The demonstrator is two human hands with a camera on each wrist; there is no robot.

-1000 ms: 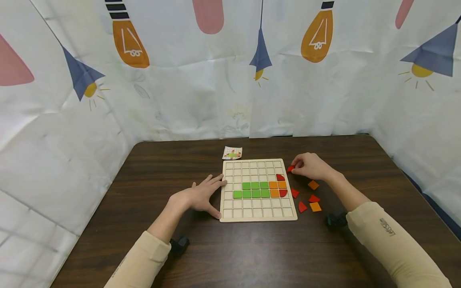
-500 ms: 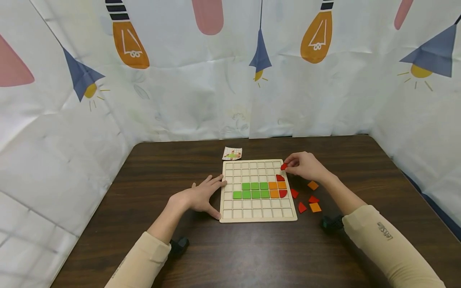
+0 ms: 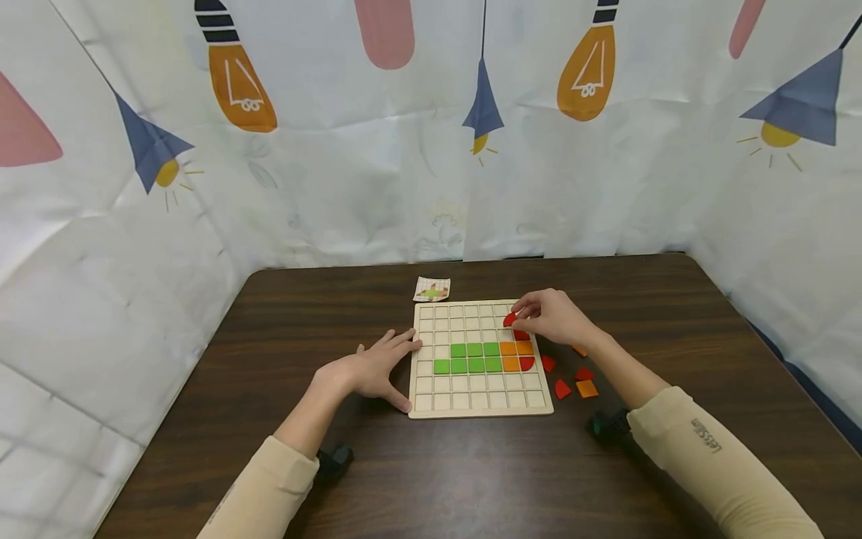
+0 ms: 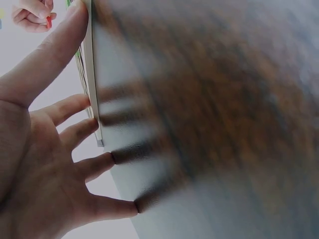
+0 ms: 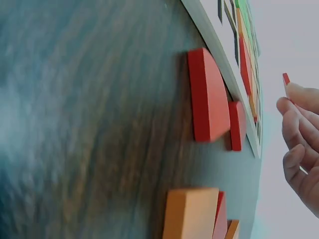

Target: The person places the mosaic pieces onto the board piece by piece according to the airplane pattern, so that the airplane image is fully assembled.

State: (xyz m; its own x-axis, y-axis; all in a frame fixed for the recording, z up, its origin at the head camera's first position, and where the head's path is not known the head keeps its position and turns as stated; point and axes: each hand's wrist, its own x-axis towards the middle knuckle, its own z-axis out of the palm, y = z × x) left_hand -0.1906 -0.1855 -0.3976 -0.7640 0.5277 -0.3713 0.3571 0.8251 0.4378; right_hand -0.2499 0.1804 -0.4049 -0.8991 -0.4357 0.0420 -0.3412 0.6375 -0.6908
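Observation:
A pale wooden grid board [image 3: 450, 404] lies on the table, with green square tiles [image 3: 475, 358], orange square tiles [image 3: 509, 355] and red quarter-round tiles set in its cells. My right hand [image 3: 554, 318] pinches a red quarter-round tile [image 3: 509, 320] between thumb and fingertips, over the upper right of the board. In the right wrist view that red tile [image 5: 286, 79] shows edge-on in the fingers. With fingers spread, my left hand [image 3: 378, 368] rests at the board's left edge. Its thumb [image 4: 60, 45] touches the board's edge in the left wrist view.
Right of the board lie several loose pieces, among them a red tile [image 3: 562, 388] and an orange tile [image 3: 587, 388]. A small printed card [image 3: 432, 289] with a coloured grid pattern sits behind the board. A patterned curtain [image 3: 337, 187] surrounds the dark wooden table [image 3: 377, 479].
My right hand has carried the red tile leftward, from beside the board's right edge to over its upper right cells. My left hand has stayed at the left edge.

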